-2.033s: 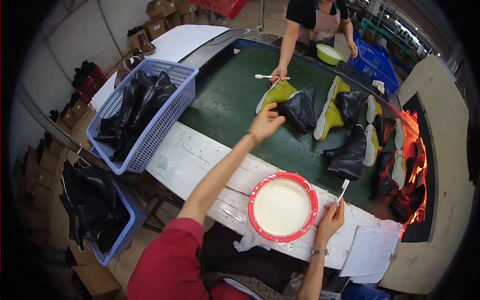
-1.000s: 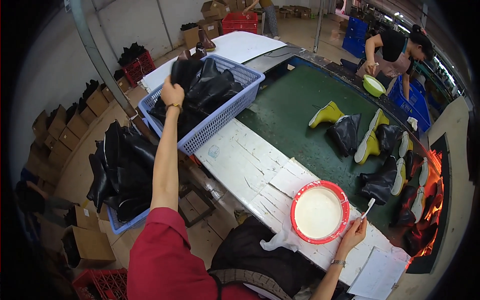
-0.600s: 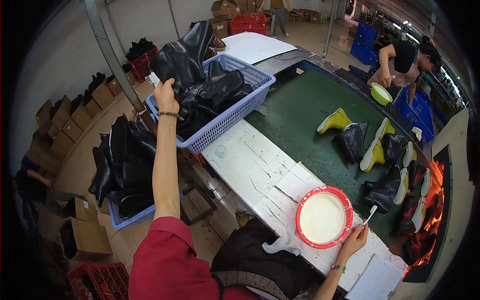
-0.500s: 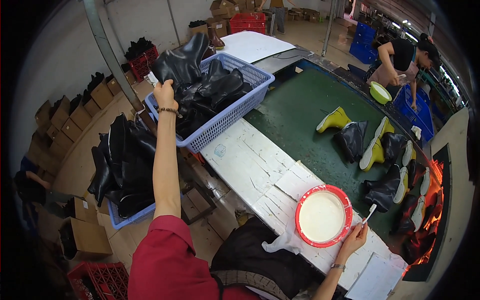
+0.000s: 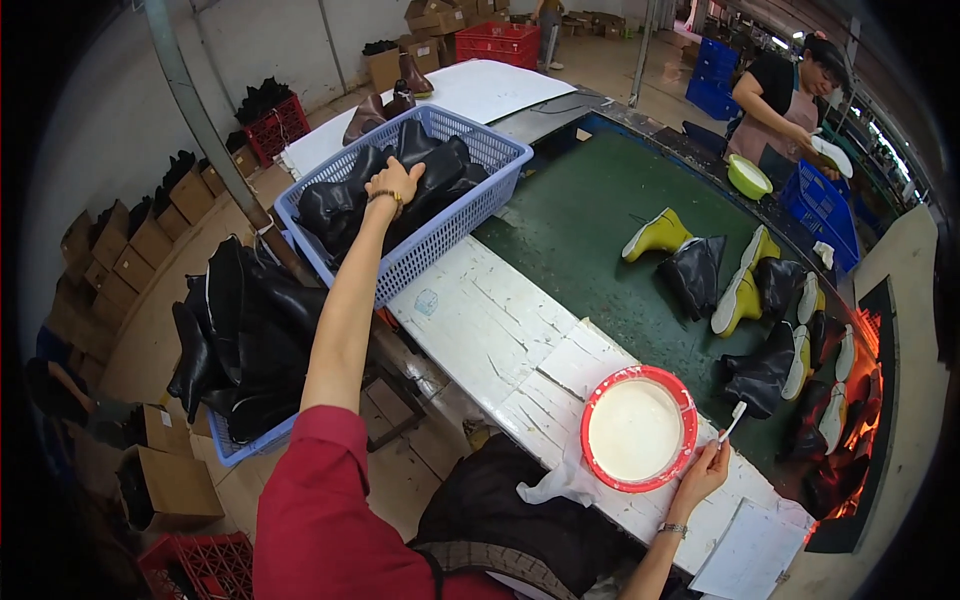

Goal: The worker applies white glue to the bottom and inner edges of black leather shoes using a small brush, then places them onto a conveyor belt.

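My left hand [image 5: 394, 184] reaches into the blue plastic basket [image 5: 400, 258], its bent fingers gripping a black boot [image 5: 440, 165] among several others piled there. Between the fingers of my right hand [image 5: 704, 472] is a white toothbrush [image 5: 734, 421], bristles pointing up. That hand sits just beside a red-rimmed bowl [image 5: 588, 440] of creamy white liquid [image 5: 636, 430]. A pale cloth or plastic sheet [image 5: 560, 483] lies crumpled at the bowl's near side.
Yellow-soled boots [image 5: 740, 300] lie on the green conveyor belt [image 5: 590, 190], which leads toward an orange-glowing heater [image 5: 868, 400]. Another basket of black boots [image 5: 245, 335] stands at left. Across the belt, a co-worker [image 5: 790, 110] holds a white-soled shoe near a green bowl [image 5: 748, 177].
My left hand has moved right and inward over the basket; the boot raised at its left side is down among the others. The co-worker has lifted a shoe. My right hand keeps the toothbrush.
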Available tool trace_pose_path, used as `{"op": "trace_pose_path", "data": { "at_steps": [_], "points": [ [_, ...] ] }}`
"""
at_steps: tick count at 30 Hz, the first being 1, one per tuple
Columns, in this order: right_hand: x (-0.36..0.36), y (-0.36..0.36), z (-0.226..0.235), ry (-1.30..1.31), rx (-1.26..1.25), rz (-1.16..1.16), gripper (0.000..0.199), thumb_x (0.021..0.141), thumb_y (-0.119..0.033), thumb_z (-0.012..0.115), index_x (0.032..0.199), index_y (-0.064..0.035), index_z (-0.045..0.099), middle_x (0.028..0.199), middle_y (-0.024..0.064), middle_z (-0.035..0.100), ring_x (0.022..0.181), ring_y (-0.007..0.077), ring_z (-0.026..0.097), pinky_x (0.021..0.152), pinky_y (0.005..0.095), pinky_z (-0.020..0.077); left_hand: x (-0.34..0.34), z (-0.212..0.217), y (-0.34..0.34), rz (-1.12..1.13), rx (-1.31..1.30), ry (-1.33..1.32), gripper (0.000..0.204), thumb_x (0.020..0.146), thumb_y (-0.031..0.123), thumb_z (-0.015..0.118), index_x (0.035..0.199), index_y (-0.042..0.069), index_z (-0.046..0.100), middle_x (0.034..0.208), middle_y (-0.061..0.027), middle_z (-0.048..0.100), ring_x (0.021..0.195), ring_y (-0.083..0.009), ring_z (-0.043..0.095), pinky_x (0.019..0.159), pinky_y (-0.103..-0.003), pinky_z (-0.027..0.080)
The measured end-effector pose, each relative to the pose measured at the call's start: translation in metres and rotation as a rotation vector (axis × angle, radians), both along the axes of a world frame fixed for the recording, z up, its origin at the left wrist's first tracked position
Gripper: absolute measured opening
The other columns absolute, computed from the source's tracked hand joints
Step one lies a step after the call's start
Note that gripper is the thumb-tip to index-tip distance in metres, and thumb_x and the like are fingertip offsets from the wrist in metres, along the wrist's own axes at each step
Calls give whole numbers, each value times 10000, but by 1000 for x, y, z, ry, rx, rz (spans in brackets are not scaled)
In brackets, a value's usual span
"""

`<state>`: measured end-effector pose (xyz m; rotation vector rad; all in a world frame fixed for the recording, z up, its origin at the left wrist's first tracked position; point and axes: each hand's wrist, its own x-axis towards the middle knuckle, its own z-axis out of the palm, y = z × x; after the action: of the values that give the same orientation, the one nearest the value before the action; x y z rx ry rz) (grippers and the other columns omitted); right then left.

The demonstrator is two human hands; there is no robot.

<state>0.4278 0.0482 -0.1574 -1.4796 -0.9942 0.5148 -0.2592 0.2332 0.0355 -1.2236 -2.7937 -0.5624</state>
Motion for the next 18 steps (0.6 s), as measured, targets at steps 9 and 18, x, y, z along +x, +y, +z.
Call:
{"op": "trace_pose_path", "data": {
  "at_steps": [9, 18],
  "points": [
    [27, -5, -25, -105, 60, -31, 368, 1080, -192, 547, 1382, 5, 622, 747, -23, 522, 660, 62, 442, 556, 236, 382, 90, 50, -15, -248, 830, 188, 284, 976, 271, 619, 1212, 120, 669, 1086, -184, 732, 992, -385, 702, 834, -503, 552],
    [0, -27, 39, -8, -91, 43, 335, 1093, -195, 477, 1319, -39, 668, 718, -53, 529, 545, 21, 371, 458, 225, 308, 178, -49, -102, -1100, 264, -589, 310, 990, 193, 631, 1256, 51, 706, 1008, -166, 755, 836, -244, 720, 793, -350, 550]
  ]
}}
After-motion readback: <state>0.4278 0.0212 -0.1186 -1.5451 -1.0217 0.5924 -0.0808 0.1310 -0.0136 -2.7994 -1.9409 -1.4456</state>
